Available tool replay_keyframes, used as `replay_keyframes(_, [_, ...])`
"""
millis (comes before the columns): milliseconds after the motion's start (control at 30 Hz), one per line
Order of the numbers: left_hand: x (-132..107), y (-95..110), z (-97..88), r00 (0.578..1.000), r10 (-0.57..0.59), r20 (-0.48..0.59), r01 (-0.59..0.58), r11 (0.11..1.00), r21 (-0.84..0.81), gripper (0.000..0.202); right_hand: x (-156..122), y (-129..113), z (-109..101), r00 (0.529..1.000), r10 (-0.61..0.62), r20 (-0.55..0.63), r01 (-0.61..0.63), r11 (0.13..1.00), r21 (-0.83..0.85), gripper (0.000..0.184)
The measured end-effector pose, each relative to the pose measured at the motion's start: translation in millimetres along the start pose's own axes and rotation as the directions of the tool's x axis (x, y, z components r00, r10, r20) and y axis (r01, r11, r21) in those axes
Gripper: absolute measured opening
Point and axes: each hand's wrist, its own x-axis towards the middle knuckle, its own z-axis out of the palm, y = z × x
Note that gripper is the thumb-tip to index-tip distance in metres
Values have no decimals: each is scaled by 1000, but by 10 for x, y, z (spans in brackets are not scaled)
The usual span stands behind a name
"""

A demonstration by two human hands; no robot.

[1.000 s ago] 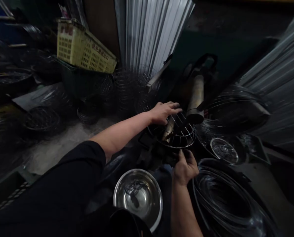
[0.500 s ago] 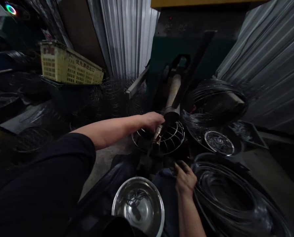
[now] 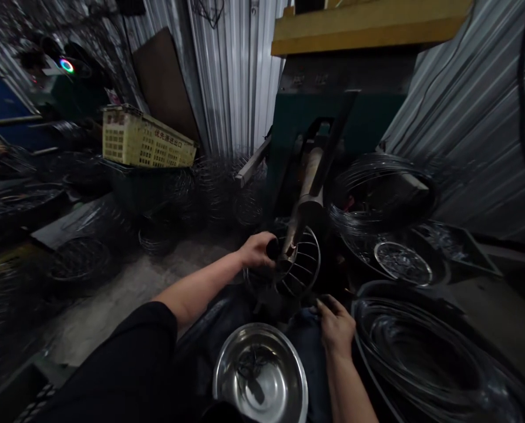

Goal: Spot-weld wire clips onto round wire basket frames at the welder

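Location of the wire basket (image 3: 304, 264), anyone? Pretty dark in there lol.

"Yeah, it sat tilted at the lower end of the machine's metal arm (image 3: 312, 167), out in front of the person's knee (image 3: 305, 322). The arm's tip overlapped it from that angle, so I couldn't say if they touched."

"And the left hand (image 3: 257, 249)?"

"Over at the basket's left side, thumb and fingers curved around something dark. Couldn't tell if it actually had a grip on anything."

"Right hand (image 3: 336, 329)?"

"Below and right of the basket, near the knee, thumb and fingers close together. Tips were too murky to tell whether anything was pinched there."

"What else was around?"

"Steel bowl (image 3: 275, 388) at the lap with some dark wiry bits (image 3: 250, 363) in it, coiled wire (image 3: 414, 310) filling a tub just beside the right forearm, and a round dish (image 3: 376, 257) of small metal pieces (image 3: 403, 264) past that. Yellow crate (image 3: 148, 140) was way off left, on top of a dark bin (image 3: 139, 188)."
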Motion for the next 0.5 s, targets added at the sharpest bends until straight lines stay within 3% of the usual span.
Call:
replay_keyframes(100, [-146, -41, -20, 987, 23, 159, -9, 996, -84, 66, -10, -58, 25, 998, 59, -12, -59, 998, 27, 45])
replay_keyframes(167, [-255, -106, 3, 990, 21, 138, -23, 1000, 15, 70, -11, -81, 46, 997, 76, -6, -76, 996, 42, 43])
replay_keyframes(300, [-416, -326, 253, 998, 46, -49, -35, 978, 204, 64, -33, -83, 91, 996, 87, 9, -87, 994, 72, 41])
replay_keyframes(433, [-466, -505, 722, 944, 148, -294, -105, 982, 158, 56, -84, -84, 104, 996, 91, -2, -91, 990, 107, 43])
replay_keyframes(500, [-471, -509, 928, 924, 155, -349, -110, 983, 144, 56, -99, -99, 90, 996, 85, -9, -84, 991, 105, 45])
